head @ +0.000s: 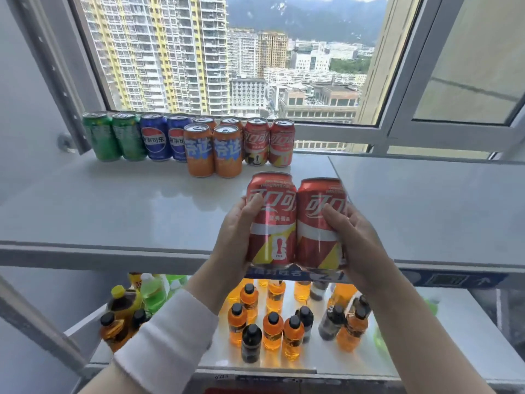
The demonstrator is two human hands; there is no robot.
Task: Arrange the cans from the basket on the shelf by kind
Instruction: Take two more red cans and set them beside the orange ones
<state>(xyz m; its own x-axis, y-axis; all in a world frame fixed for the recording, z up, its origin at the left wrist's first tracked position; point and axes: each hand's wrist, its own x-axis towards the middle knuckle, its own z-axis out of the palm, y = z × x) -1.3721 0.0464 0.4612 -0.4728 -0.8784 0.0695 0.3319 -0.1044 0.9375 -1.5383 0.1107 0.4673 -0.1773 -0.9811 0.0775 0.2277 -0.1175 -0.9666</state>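
You have one red can in each hand. Your left hand [235, 237] has its grip curled round the left can [270, 223], and your right hand [358, 240] grips the right can [319, 223] the same way. The two cans touch side by side, upright, in the air above the front edge of the shelf [113, 217].

Carry them forward together and set them down just in front of the red pair [256, 140] at the back, so the reds form a block like the orange cans [213, 150]. Hold both level, lower them flat, and let go only when each base sits firm.

The front orange cans stand just left of your path, so pass to their right without nudging them. The blue cans [154, 140] and green cans [103, 136] are further left, out of the way. Bottles [272, 325] stand on the lower shelf beneath your arms. The basket is not in view.
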